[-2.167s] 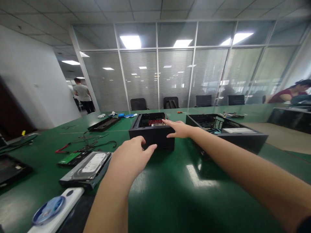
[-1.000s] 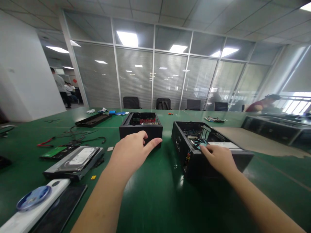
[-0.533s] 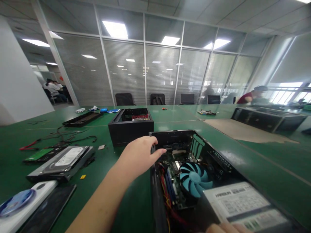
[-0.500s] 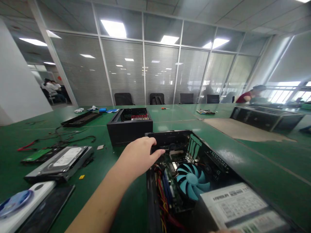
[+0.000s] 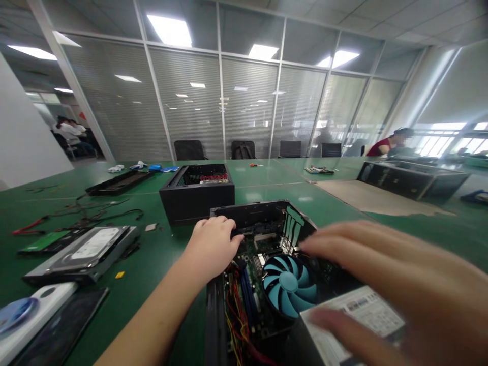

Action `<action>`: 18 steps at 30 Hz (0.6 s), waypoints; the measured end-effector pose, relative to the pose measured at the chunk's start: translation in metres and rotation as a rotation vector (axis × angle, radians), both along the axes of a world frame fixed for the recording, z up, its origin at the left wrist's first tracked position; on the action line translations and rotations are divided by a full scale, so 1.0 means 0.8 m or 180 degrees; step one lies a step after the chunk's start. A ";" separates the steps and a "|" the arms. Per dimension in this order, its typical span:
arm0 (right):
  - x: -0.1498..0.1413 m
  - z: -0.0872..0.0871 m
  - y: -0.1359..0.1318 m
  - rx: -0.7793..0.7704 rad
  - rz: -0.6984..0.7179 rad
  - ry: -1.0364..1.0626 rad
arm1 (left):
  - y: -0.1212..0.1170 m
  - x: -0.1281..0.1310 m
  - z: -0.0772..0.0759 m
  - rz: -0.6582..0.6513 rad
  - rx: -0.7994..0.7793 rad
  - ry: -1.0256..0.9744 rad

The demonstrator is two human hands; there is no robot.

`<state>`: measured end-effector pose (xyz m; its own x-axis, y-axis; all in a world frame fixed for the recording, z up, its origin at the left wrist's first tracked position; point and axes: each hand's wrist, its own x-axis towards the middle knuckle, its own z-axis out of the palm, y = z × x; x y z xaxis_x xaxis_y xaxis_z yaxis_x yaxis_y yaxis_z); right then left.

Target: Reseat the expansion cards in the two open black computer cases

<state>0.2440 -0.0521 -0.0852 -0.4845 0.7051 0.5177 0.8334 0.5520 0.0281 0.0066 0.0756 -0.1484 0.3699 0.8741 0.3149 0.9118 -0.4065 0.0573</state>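
Note:
An open black computer case [image 5: 259,207] lies in front of me with its inside showing. My left hand [image 5: 213,246] is closed over the case's left edge near the far corner, its thumb on the inner side. My right hand [image 5: 396,284] hovers above the right part of the case, thumb and fingers apart, somewhat blurred, with nothing in it. Below it is the power supply [image 5: 366,310] with a white label, partly covered by that hand. A turquoise cooling fan [image 5: 288,281] sits in the middle, and red and yellow cables [image 5: 238,312] run along the left inner side.
Behind stands a second black case [image 5: 196,203]. On the left lie a hard drive [image 5: 93,249], cables [image 5: 99,211], a black panel [image 5: 118,183] and a small yellow piece [image 5: 120,275]. At right, another case [image 5: 412,178] rests on brown cardboard [image 5: 354,195]; a person [image 5: 385,145] sits beyond.
My right hand has come up from the bottom edge to above the power supply. The case appears shifted slightly left in view; my left hand stays on its edge.

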 end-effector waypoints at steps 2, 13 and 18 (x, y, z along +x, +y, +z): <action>-0.017 0.026 0.053 -0.0415 -0.0204 -0.0123 | -0.001 0.001 0.002 0.0042 -0.0037 -0.0019; -0.099 -0.072 0.267 -0.1430 -0.0714 -0.1808 | 0.003 0.002 0.004 0.0096 -0.0457 -0.0647; -0.086 -0.092 0.278 -0.1509 -0.0406 -0.1693 | 0.004 0.004 0.006 0.0109 -0.0567 -0.0607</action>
<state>0.1748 0.1701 -0.1585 -0.4848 0.8632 -0.1410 0.8322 0.5048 0.2295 0.0096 0.0789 -0.1436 0.2878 0.9330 0.2161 0.8908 -0.3437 0.2974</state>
